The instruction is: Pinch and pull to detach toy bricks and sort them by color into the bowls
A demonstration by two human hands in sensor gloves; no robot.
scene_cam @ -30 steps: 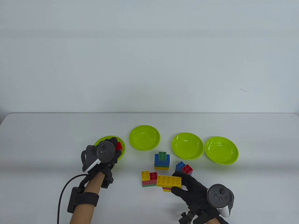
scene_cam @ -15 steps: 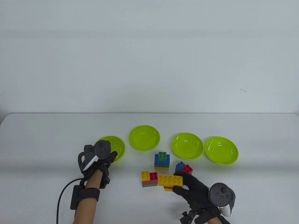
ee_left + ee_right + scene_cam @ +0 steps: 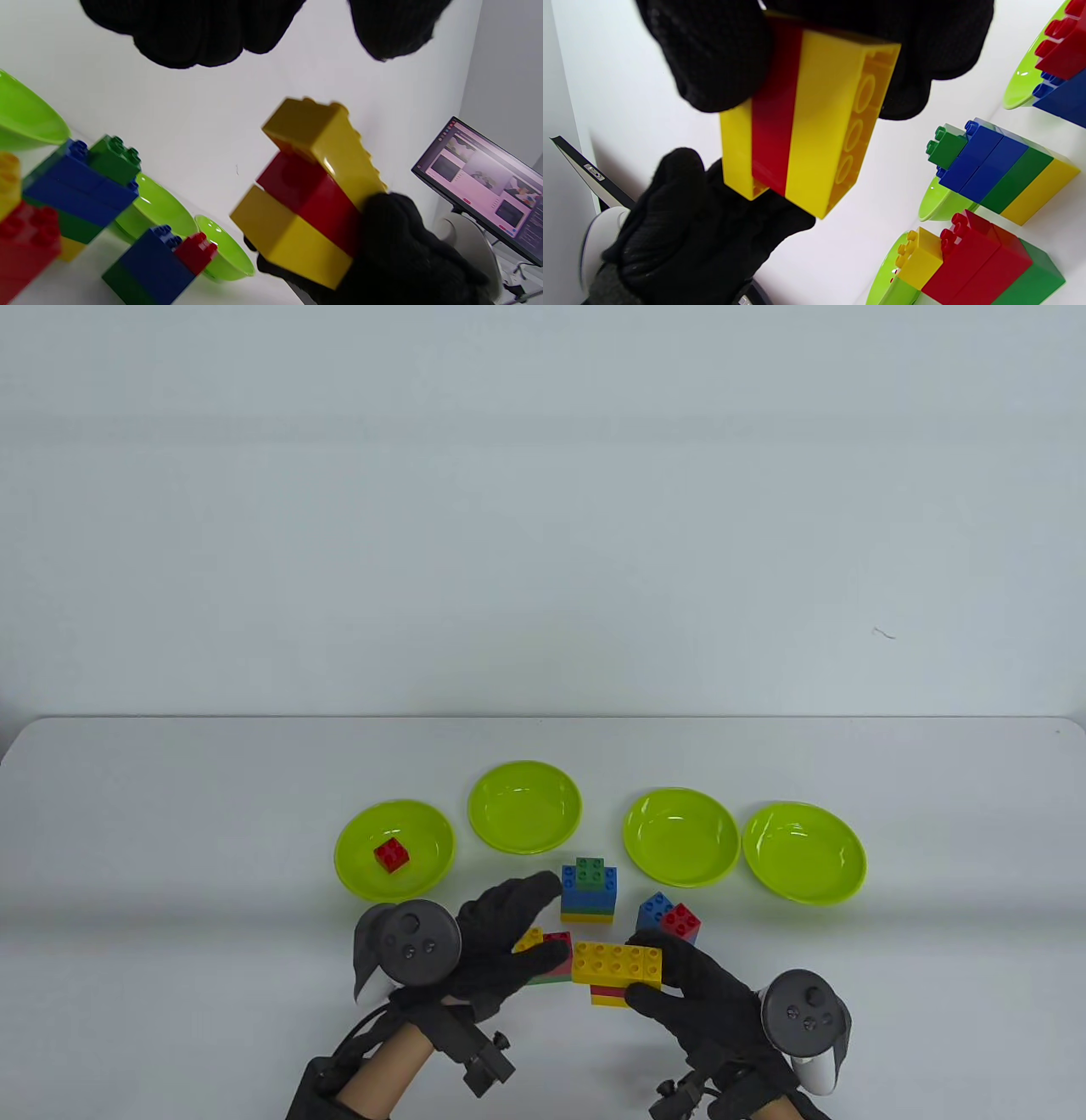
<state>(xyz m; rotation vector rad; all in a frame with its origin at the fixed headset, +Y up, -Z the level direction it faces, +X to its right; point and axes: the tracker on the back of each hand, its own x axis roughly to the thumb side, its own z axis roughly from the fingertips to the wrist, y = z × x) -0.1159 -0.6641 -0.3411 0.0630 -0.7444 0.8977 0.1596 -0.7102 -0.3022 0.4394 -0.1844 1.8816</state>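
My right hand (image 3: 646,969) grips a stack (image 3: 617,964) made of a long yellow brick, a red brick and a small yellow brick, held just above the table. The right wrist view shows that stack (image 3: 806,118) pinched between the gloved fingers (image 3: 712,55). My left hand (image 3: 545,922) is spread, holds nothing, and reaches in from the left close to the stack. Its fingers (image 3: 191,34) hang above the stack (image 3: 314,199). A single red brick (image 3: 391,855) lies in the leftmost green bowl (image 3: 361,869).
Three more green bowls (image 3: 524,780), (image 3: 680,806), (image 3: 804,823) stand in a row. A blue-green-yellow stack (image 3: 589,889) and a blue-red stack (image 3: 670,918) stand behind my hands. My left hand partly covers a yellow-red-green stack (image 3: 551,946).
The left hand let the red brick go in the leftmost bowl, then swung right toward the stack in the right hand. The right hand hardly moved.
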